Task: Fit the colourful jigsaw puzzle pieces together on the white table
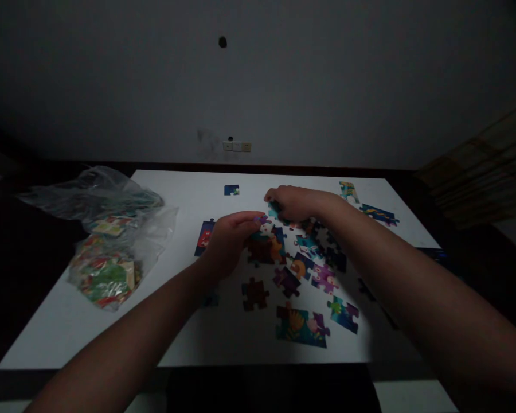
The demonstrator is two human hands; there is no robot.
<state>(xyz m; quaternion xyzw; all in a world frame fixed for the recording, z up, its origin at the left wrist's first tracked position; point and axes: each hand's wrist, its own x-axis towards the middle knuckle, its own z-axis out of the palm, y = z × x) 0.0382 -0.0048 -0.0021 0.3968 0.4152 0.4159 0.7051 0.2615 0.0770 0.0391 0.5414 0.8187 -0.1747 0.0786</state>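
Note:
My left hand [230,238] is closed, its thumb and fingers pinching a purple-and-white jigsaw puzzle piece [265,226] above the middle of the table. Just beyond it, my right hand [293,202] has its fingers curled down on a teal puzzle piece [273,210], partly hidden under them. Below the hands lie an orange-and-brown section [269,249], a purple piece [286,281] and a dark red piece [255,294]. A joined teal section [300,326] rests near the front edge. Under my right forearm, several dark pieces [336,259] are partly covered.
A clear plastic bag [107,269] with colourful pieces inside lies at the table's left. One blue piece [231,190] sits toward the back, a joined strip [379,214] at the right. The white table [163,344] stands before a wall with sockets [237,147].

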